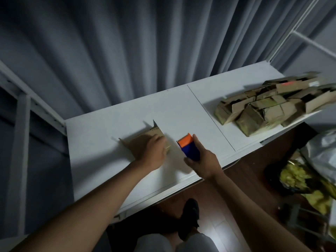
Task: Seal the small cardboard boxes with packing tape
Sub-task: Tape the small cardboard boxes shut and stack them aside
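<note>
**Left hand on a small box, right hand holding the tape dispenser**

While the head camera looks down across a white table [101,142], the left hand [151,151] lies on top of a small cardboard box [143,140] that sits on the tabletop at about ten o'clock from the middle of the picture. Its fingers reach over the box's top and right edge; motion blur hides whether they curl round the edge or only press on it, so I cannot tell the grasp. Two of the box's flaps stand out, one pointing up at the far corner and one sticking out to the left at table level.

Just beside the box, at its three o'clock, the right hand [203,160] is clenched around a tape dispenser [188,146] with a blue body and an orange front. The thumb lies along the dispenser's right side and the orange end points away from the person, tilted toward eleven o'clock. The dispenser and the box are close but apart.

At two o'clock on the table, past a thin seam in its surface, lies a loose pile of small cardboard boxes [269,106], tumbled against one another, well apart from both hands.

Behind the table hangs a grey pleated curtain [127,51]. At four o'clock, off the table's right end, sits a bag of yellow material [309,188]. A dark shoe [190,215] shows on the wooden floor at six o'clock.
</note>
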